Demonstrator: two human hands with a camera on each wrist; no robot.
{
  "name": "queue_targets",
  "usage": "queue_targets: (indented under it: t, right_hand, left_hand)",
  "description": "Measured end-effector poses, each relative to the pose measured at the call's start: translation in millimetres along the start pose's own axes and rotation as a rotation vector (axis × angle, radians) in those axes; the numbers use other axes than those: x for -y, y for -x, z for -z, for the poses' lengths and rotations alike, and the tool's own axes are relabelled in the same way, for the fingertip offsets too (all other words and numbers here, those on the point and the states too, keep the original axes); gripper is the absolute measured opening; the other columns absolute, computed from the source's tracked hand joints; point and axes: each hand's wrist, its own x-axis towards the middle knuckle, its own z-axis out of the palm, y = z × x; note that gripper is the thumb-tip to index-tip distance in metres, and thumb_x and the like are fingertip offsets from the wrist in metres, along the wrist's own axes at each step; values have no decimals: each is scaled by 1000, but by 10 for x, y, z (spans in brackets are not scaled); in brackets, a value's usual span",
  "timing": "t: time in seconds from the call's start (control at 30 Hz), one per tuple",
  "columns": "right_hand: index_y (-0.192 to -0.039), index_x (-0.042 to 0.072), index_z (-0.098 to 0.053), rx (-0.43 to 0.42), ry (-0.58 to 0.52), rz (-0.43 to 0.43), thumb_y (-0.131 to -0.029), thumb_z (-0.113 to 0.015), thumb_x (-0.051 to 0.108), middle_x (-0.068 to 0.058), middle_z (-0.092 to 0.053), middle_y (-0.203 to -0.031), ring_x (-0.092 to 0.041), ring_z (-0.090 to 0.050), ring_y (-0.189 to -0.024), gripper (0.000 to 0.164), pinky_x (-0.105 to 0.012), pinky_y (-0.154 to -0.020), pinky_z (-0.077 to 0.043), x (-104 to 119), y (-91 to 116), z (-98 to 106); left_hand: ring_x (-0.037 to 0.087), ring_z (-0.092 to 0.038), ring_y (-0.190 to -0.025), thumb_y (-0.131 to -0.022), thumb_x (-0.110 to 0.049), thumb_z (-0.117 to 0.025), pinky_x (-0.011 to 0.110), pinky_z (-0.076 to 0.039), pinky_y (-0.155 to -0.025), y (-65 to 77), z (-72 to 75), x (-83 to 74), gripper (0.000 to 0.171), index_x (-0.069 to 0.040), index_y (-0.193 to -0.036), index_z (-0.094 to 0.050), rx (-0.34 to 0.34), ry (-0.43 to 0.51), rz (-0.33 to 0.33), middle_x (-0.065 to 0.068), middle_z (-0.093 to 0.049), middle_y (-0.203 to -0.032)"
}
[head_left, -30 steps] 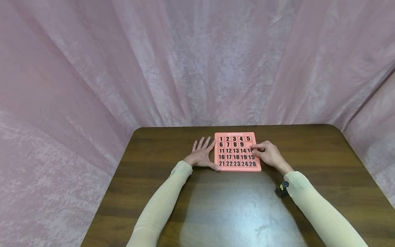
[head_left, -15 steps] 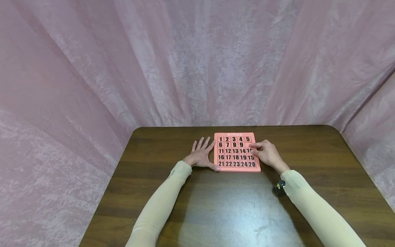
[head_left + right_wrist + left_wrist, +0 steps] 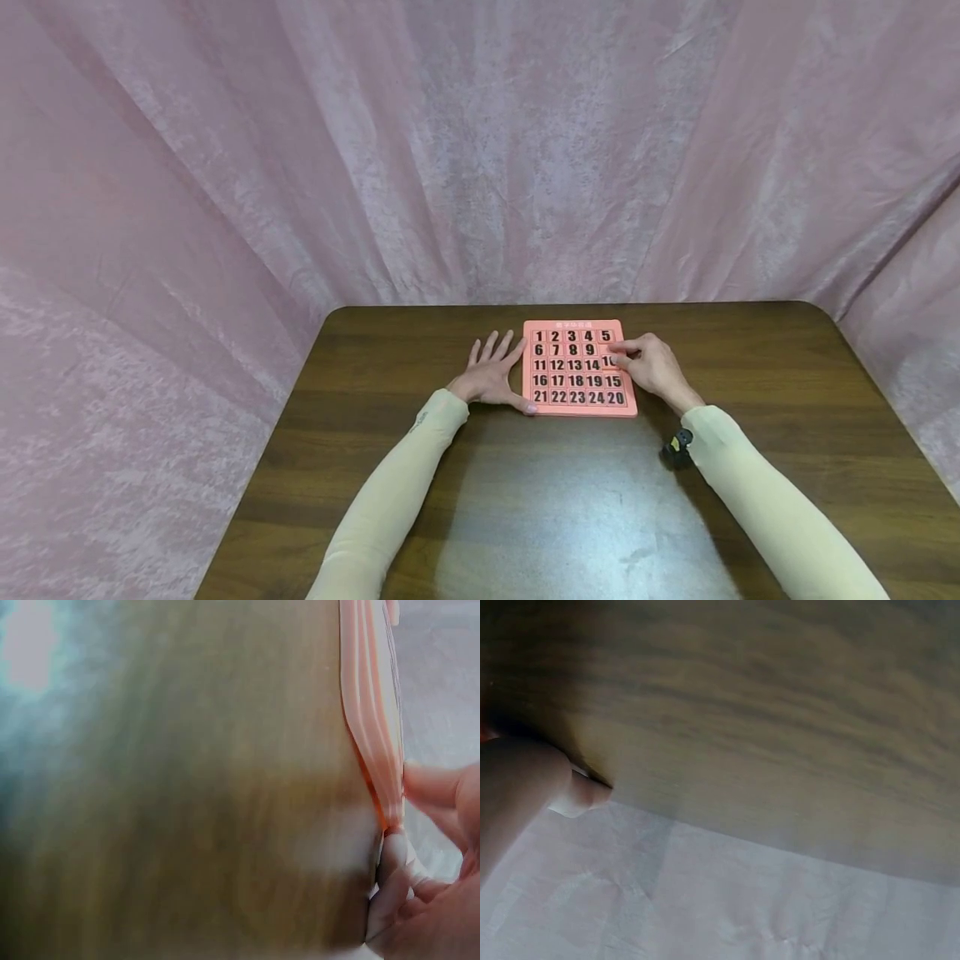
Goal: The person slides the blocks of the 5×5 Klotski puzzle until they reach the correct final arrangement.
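A pink sliding number puzzle [image 3: 581,411] lies flat near the far side of the table. My left hand [image 3: 487,381] spreads its fingers along the puzzle's left edge, with the thumb on the lower left corner. At the right edge, the bent thumb and index finger of my right hand [image 3: 652,368] are on the number 10 tile [image 3: 608,362], partly covering it. That tile sits between the second and third rows, below tile 5. From the right wrist, the puzzle's layered side [image 3: 371,705] shows beside my fingers. The left wrist view catches only part of my left hand [image 3: 517,784].
The brown wooden table [image 3: 360,400] has rounded far corners and a glare patch near me. Pink velvety curtains [image 3: 525,167] hang behind its far edge and along both sides. A dark device [image 3: 677,448] is worn at my right wrist.
The number 10 tile has slid slightly away from me toward the gap below tile 5, my right hand moving with it. My left hand stays on the puzzle's left edge.
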Motion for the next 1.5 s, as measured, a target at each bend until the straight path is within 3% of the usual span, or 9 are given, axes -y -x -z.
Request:
queue_targets:
  t: [0.17, 0.33, 0.5, 0.8, 0.93, 1.13, 1.5]
  right_hand:
    - [-136, 0, -75, 40, -30, 2, -101, -76, 11, -26, -66, -120, -30, -60, -100, 37, -30, -77, -45, -19, 16, 37]
    - [-137, 1, -75, 28, -29, -7, -101, -77, 12, -25, -67, -121, -31, -60, -102, 37, -30, -78, -44, -6, 4, 46]
    - [-139, 4, -75, -2, -19, -44, -102, -77, 16, -26, -66, -125, -33, -60, -103, 39, -32, -79, -43, -4, -15, 4]
    - [-129, 4, -81, -89, -45, -48, -102, -77, 16, -26, -66, -124, -33, -62, -102, 30, -32, -80, -42, -9, -46, -59]
    - [-136, 4, -77, -55, -94, -59, -103, -75, 17, -26, -65, -124, -33, -61, -103, 36, -31, -79, -44, -18, 19, -29]
    - [-146, 6, -70, 42, -210, -90, -104, -75, 20, -26, -61, -136, -35, -56, -119, 44, -33, -88, -44, -45, 176, 46]
    - [-136, 3, -77, 96, -129, -16, -98, -82, 17, -25, -61, -132, -35, -55, -117, 40, -35, -89, -42, -43, 351, 52]
  left_hand:
    - [25, 26, -171, -74, -76, -89, 58, 18, -138, 1, 14, 3, 145, -39, -175, 8, -5, 6, 0, -5, 20, -185]
    - [25, 26, -171, -74, -75, -89, 59, 19, -137, -2, 34, 19, 144, -39, -175, 7, -8, 19, -12, -4, 20, -185]
    - [25, 28, -171, -74, -78, -88, 59, 19, -137, 3, 18, 28, 144, -41, -174, 9, 9, 31, -15, -6, 21, -184]
    - [24, 26, -171, -73, -78, -88, 58, 17, -138, 3, -12, 28, 144, -42, -174, 8, -2, 18, -12, -7, 20, -185]
    - [24, 26, -171, -74, -78, -88, 58, 18, -138, -7, -26, 13, 144, -42, -174, 9, 3, 18, -18, -6, 21, -185]
    - [23, 26, -172, -72, -80, -88, 58, 18, -138, -24, -15, 1, 145, -42, -174, 8, 4, 15, -9, -7, 20, -185]
    - [25, 24, -172, -73, -79, -88, 59, 17, -138, 13, 14, -4, 144, -41, -175, 7, 1, 28, -2, -5, 18, -185]
